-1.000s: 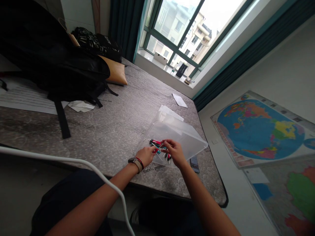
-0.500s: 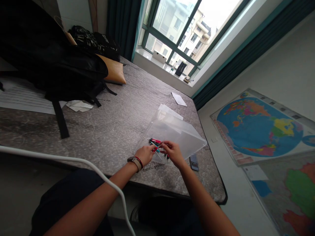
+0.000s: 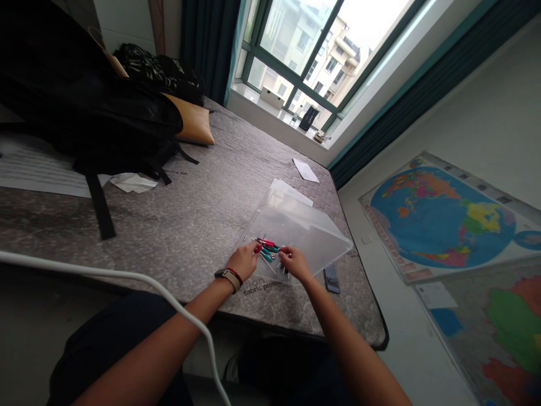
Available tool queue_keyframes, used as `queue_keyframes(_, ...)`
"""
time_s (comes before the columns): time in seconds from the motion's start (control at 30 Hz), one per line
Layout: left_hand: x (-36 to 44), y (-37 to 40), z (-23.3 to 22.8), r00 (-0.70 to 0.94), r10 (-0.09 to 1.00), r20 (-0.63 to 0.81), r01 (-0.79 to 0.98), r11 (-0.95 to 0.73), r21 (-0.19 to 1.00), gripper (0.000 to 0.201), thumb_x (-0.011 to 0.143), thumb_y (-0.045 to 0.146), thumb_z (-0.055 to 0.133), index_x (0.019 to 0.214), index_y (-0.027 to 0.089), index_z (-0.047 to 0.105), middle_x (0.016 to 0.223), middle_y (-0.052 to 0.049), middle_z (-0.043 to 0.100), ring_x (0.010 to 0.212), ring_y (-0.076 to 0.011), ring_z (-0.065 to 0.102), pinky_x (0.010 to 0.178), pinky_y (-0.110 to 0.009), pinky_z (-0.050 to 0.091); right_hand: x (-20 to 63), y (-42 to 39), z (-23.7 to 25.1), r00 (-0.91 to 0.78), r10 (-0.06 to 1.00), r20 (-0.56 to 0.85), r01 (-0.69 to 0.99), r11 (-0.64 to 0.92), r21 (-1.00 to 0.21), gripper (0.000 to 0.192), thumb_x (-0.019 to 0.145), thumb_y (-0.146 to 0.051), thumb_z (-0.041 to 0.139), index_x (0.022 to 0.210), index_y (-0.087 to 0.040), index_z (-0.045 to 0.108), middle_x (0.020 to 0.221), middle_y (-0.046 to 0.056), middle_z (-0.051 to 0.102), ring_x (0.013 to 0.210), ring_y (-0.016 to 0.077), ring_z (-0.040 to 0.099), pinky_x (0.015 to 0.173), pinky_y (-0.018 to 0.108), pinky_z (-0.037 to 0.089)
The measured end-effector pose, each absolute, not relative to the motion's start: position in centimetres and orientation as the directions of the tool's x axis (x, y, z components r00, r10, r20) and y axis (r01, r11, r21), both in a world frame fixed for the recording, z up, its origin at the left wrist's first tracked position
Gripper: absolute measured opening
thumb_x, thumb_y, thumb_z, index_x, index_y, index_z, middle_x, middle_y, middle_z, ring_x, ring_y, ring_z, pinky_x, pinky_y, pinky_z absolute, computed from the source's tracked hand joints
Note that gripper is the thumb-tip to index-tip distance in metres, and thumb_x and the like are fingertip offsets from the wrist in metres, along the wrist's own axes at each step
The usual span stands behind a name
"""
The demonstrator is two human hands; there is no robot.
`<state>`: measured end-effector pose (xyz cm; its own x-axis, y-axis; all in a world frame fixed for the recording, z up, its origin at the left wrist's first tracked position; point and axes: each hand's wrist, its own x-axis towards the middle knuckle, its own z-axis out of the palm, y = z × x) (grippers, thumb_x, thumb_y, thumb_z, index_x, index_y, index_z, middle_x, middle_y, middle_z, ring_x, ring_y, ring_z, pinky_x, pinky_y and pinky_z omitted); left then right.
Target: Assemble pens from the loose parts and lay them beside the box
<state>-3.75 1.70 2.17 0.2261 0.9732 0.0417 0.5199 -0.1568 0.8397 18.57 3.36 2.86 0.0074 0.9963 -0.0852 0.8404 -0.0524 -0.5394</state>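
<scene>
My left hand [image 3: 244, 259] is closed in a pinch on a small red pen part [image 3: 257, 248], at the left of a loose pile of pens and pen parts. In the pile are a red pen [image 3: 267, 243], teal pen pieces [image 3: 266, 254] and a thin pale refill [image 3: 267, 265]. On the pile's right side, my right hand [image 3: 295, 263] has its thumb and fingers drawn together; what they hold, if anything, is too small to name. The pile lies at the near side of a clear plastic sleeve or folder [image 3: 308, 225].
A dark phone [image 3: 332, 279] lies right of the folder on the grey mattress [image 3: 203, 208]. White papers [image 3: 306, 170] are farther back. A black backpack [image 3: 105, 113], a tan pouch [image 3: 196, 121] and a crumpled paper [image 3: 133, 182] occupy the left. A white cable [image 3: 139, 276] crosses the foreground.
My hands have moved apart from close together over the pens. The left shifted left with the red pen part, and more of the pile shows between them.
</scene>
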Motion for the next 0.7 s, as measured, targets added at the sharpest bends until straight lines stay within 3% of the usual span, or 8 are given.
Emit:
queue_keyframes(0.13, -3.7, 1.7, 2.2, 0.213, 0.977, -0.007, 0.552, -0.115, 0.826, 0.021, 0.087, 0.017, 0.053, 0.105, 0.022, 0.063, 0.098, -0.007, 0.071, 0.094, -0.0205, 0.067, 0.085, -0.030, 0.050, 16.4, 4.7, 1.9, -0.064, 0.996, -0.066, 0.893, 0.028, -0.449, 0.017, 0.082, -0.021, 0.061, 0.096, -0.019, 0.071, 0.103, 0.009, 0.070, 0.098, 0.0215, 0.064, 0.089, 0.031, 0.044)
queue_keyframes(0.37, -3.8, 1.6, 2.1, 0.254, 0.966, -0.047, 0.574, -0.111, 0.811, 0.023, 0.088, 0.019, 0.052, 0.107, 0.022, 0.063, 0.102, -0.008, 0.071, 0.100, -0.0223, 0.066, 0.089, -0.032, 0.049, 13.4, 6.6, 0.8, -0.078, 0.988, -0.131, 0.907, 0.016, -0.421, 0.016, 0.075, -0.010, 0.065, 0.088, -0.019, 0.071, 0.104, 0.011, 0.068, 0.102, 0.0236, 0.061, 0.089, 0.028, 0.040)
queue_keyframes(0.57, -3.7, 2.0, 1.3, 0.261, 0.964, -0.047, 0.574, -0.116, 0.810, 0.020, 0.088, 0.023, 0.052, 0.105, 0.022, 0.063, 0.102, -0.008, 0.072, 0.100, -0.0237, 0.067, 0.086, -0.032, 0.050, 14.5, 6.7, 1.3, 0.005, 0.995, -0.100, 0.814, -0.062, -0.578, 0.005, 0.075, -0.017, 0.068, 0.079, -0.017, 0.070, 0.101, 0.013, 0.069, 0.105, 0.0283, 0.061, 0.091, 0.036, 0.042)
queue_keyframes(0.7, -3.5, 2.0, 1.2, 0.275, 0.961, -0.032, 0.572, -0.137, 0.809, 0.021, 0.089, 0.023, 0.051, 0.107, 0.023, 0.062, 0.102, -0.008, 0.072, 0.099, -0.0232, 0.067, 0.085, -0.032, 0.050, 15.4, 4.9, 2.7, 0.009, 0.994, -0.110, 0.625, -0.091, -0.775, 0.025, 0.085, -0.043, 0.060, 0.096, -0.020, 0.066, 0.101, 0.008, 0.072, 0.097, 0.0239, 0.067, 0.081, 0.037, 0.052)
